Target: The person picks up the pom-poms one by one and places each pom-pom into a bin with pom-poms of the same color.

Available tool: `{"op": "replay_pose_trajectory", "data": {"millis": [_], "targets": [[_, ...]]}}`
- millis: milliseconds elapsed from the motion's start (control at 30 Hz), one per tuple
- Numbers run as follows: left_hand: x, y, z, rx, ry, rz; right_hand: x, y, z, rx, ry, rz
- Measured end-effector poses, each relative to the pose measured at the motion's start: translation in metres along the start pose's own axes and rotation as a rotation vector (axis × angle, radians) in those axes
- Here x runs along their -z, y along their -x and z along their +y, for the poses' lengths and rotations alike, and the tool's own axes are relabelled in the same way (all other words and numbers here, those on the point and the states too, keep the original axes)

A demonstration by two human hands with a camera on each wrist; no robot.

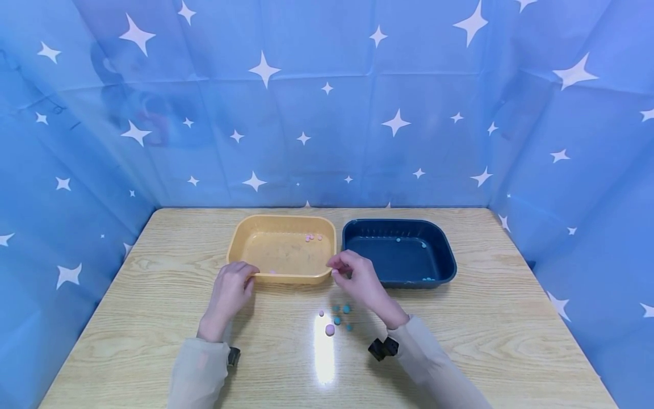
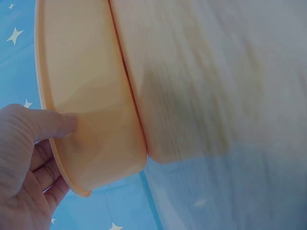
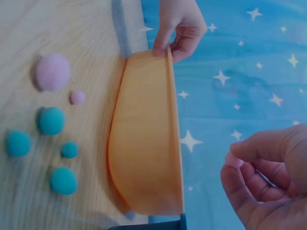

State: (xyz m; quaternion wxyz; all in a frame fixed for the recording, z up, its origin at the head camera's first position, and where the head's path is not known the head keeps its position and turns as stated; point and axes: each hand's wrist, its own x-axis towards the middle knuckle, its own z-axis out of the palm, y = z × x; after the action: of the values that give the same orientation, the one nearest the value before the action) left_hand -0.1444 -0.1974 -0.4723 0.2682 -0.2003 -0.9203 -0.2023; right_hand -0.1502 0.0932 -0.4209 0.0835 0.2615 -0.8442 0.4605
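Observation:
My left hand [image 1: 231, 291] grips the near left rim of a yellow plastic basin [image 1: 286, 255], thumb outside and fingers inside the wall. At the basin's near right corner my right hand [image 1: 360, 279] is raised over the rim, pinching a small pink pom-pom [image 3: 233, 161] between thumb and fingertips. Several pink pom-poms [image 1: 312, 237] lie inside this basin. On the table in front are a larger pink pom-pom [image 3: 53, 72], a small pink one [image 3: 77, 97] and several teal pom-poms [image 3: 51, 120].
A dark blue basin [image 1: 393, 258] stands just right of the yellow one, with several teal pom-poms [image 1: 428, 279] in it. Both sit on a wooden table [image 1: 485, 318]. A blue curtain with white stars [image 1: 327, 142] hangs behind and along the sides.

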Motion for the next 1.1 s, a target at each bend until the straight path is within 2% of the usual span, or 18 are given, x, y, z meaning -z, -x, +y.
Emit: {"op": "replay_pose_trajectory", "data": {"millis": [467,700,1100], "targets": [[0.0,-0.001,0.0,0.019,0.007,-0.02,-0.006,-0.018,-0.007,-0.014,-0.043,-0.005],[0.0,0.0,-0.002,0.006,0.009,-0.015,-0.012,-0.025,-0.007,-0.011,-0.088,0.003],[-0.001,0.001,-0.002,0.012,0.003,-0.022,-0.019,-0.034,-0.008,-0.088,-0.136,0.007]]}}
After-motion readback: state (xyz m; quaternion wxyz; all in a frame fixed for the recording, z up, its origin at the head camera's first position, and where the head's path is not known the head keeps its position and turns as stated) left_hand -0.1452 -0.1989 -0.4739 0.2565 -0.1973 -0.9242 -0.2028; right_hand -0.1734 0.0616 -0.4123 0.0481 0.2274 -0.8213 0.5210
